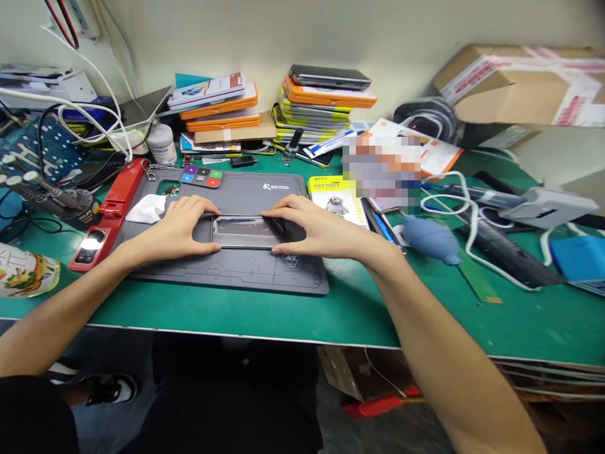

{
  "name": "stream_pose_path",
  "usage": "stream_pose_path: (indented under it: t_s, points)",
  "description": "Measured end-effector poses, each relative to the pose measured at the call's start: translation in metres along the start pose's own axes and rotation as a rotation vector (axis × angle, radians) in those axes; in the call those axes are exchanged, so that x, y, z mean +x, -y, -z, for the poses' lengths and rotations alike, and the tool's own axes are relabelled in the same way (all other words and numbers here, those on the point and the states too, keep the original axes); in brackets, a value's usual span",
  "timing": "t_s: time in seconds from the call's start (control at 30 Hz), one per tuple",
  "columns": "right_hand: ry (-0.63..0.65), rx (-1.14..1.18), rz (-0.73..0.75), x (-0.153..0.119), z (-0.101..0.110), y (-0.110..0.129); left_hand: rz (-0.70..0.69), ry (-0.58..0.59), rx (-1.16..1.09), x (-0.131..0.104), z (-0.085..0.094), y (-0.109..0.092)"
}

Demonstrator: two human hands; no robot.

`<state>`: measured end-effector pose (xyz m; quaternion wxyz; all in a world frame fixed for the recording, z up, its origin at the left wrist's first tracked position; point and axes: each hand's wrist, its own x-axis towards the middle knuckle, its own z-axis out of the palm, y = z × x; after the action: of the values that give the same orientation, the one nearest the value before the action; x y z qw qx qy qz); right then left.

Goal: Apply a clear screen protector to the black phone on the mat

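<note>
A phone (246, 231) lies flat and crosswise on the grey work mat (222, 272), its glossy face up. My left hand (182, 226) grips its left end, thumb on the near edge and fingers over the far edge. My right hand (307, 228) holds the right end the same way, fingers spread over the top. Both forearms reach in from the near edge of the green bench (359, 309).
A white cloth (145, 209) and a red tool holder (111, 211) lie left of the mat. Stacks of orange and yellow boxes (321, 104) line the back wall. A blue air blower (431, 238), cables, a yellow battery pack (336, 200) and a cardboard box (520, 82) crowd the right.
</note>
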<state>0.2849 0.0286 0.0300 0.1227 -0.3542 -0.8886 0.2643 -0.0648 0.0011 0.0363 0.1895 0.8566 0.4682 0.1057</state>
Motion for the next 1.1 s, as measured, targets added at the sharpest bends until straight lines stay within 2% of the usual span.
stream_pose_path:
  t_s: [1.1]
  points:
    - [-0.006, -0.031, 0.016, -0.0014, -0.0034, -0.0048, 0.002, 0.001, 0.013, -0.0017, -0.0005, -0.0048]
